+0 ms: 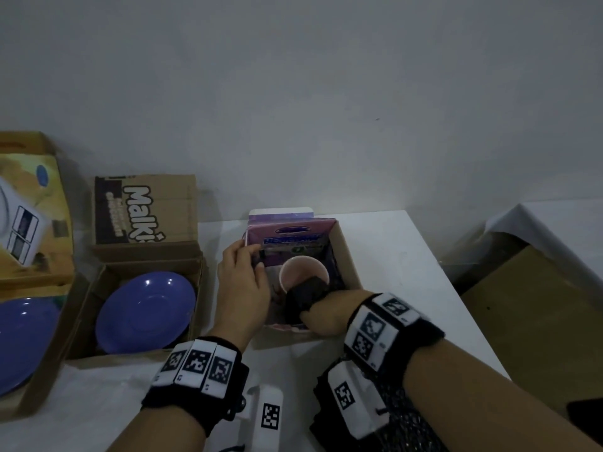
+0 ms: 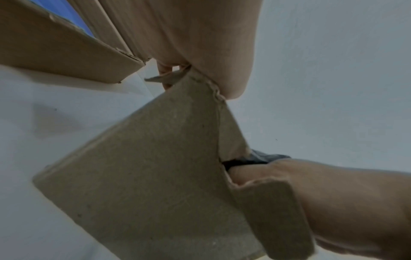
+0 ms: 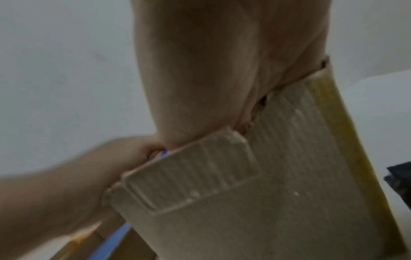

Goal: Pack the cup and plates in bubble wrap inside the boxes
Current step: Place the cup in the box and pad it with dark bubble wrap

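Note:
A small cardboard box (image 1: 346, 256) with a pink printed lining stands in the middle of the white table. A pale pink cup (image 1: 298, 272) sits upright inside it. My left hand (image 1: 243, 275) pinches the box's left wall near the top. My right hand (image 1: 326, 316) reaches over the near wall into the box and grips a dark wad of wrap (image 1: 306, 296) against the cup; its fingertips are hidden. The left wrist view shows the box's outer wall (image 2: 155, 176), with the dark wrap (image 2: 264, 158) above my right hand (image 2: 333, 193). Two blue plates (image 1: 146, 311) (image 1: 19, 340) lie in open cartons at the left.
A brown carton (image 1: 146, 210) with white lettering holds the nearer plate. A yellow printed carton (image 1: 36, 223) holds the other at the far left edge. Past the table's right edge (image 1: 456, 288) stands a large brown box (image 1: 538, 321). A plain wall rises behind.

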